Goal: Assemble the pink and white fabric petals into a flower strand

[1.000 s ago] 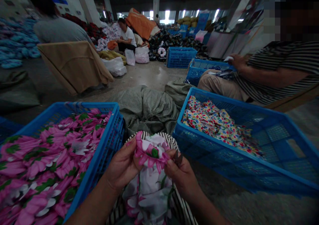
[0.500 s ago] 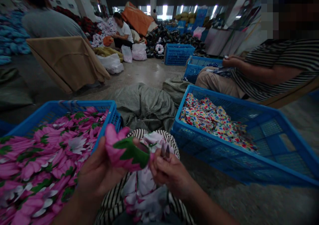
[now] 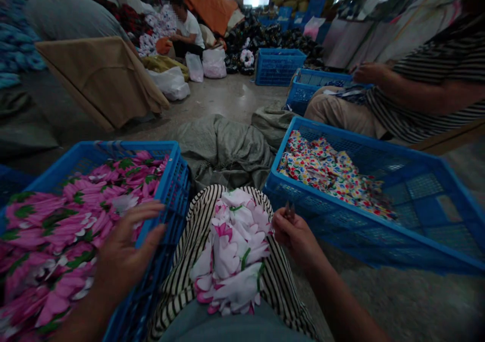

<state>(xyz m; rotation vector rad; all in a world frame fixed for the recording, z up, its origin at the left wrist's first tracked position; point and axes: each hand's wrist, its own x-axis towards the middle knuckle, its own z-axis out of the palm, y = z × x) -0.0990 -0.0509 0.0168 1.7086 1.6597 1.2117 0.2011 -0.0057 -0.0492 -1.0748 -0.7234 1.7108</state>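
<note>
My left hand (image 3: 131,248) is over the right edge of the left crate, fingers apart and holding nothing. Below and beside it lie many pink fabric flowers (image 3: 49,251) with green parts. My right hand (image 3: 297,233) is closed around small pointed metal snips (image 3: 290,210), tips up, near the front corner of the right crate. White and pink petal pieces with green strips (image 3: 235,251) are piled on my lap, on striped cloth (image 3: 189,236).
Blue crates stand left (image 3: 172,175) and right (image 3: 364,145); the right one holds colourful printed fabric (image 3: 333,173). Grey sacking (image 3: 223,145) lies between them. A person in stripes (image 3: 428,89) sits at right, others sit further back. A cloth-covered chair (image 3: 98,79) stands at left.
The pink flower with green leaves has left my left hand, which has moved left and opened. My right hand has moved right with the snips. The view has tilted down.
</note>
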